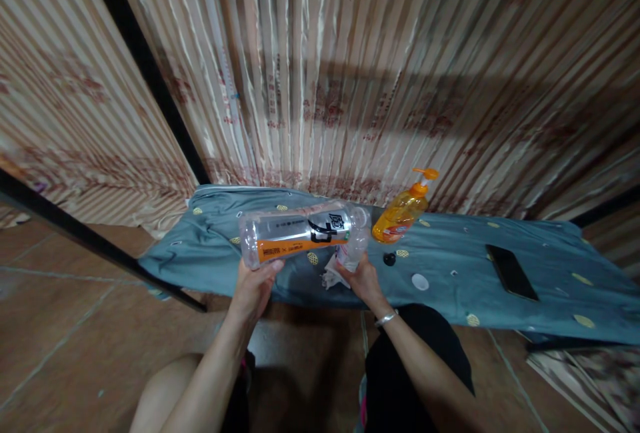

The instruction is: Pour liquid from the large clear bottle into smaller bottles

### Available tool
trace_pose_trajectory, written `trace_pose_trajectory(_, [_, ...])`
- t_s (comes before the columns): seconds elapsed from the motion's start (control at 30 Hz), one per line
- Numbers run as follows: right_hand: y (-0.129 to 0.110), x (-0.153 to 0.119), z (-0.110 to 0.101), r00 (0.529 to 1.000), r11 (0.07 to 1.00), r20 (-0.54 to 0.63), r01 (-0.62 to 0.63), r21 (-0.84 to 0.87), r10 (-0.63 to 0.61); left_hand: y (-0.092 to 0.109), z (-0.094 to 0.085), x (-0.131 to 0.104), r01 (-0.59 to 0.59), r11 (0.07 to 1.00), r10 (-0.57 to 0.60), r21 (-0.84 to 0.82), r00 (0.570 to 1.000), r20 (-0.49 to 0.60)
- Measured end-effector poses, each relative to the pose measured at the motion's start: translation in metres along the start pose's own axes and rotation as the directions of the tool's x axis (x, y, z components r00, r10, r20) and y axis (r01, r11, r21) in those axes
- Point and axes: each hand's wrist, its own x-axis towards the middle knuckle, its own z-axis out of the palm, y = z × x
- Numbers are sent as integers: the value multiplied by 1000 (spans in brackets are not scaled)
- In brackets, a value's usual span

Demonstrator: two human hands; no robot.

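Observation:
A large clear bottle point(300, 231) with a silver and orange label lies sideways in the air, its neck pointing right. My left hand point(257, 284) grips it near its base at the left end. My right hand point(361, 277) is wrapped round a smaller clear plastic bottle point(353, 246), which meets the large bottle's neck. Whether the two mouths touch is too unclear to tell. Beneath my right hand sits a crumpled white cloth or tissue point(333, 274).
On the blue-green cloth point(450, 246) stand an orange pump bottle point(400, 215), a small black cap point(389, 259), a white round lid point(421, 282) and a black phone point(511, 271). Dark poles point(150, 73) rise at the left; a striped curtain point(320, 86) hangs behind.

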Motion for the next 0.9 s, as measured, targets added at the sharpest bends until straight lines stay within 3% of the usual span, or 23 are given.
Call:
trace_pose_trajectory(0.6, [6, 2, 6, 998, 1000, -47, 30, -2, -30, -1, 2, 8, -12, 995, 5, -100, 997, -71])
trace_pose_trajectory(0.9, [8, 1, 6, 997, 999, -53, 51, 17, -51, -10, -10, 9, 9, 996, -13, -90, 999, -38])
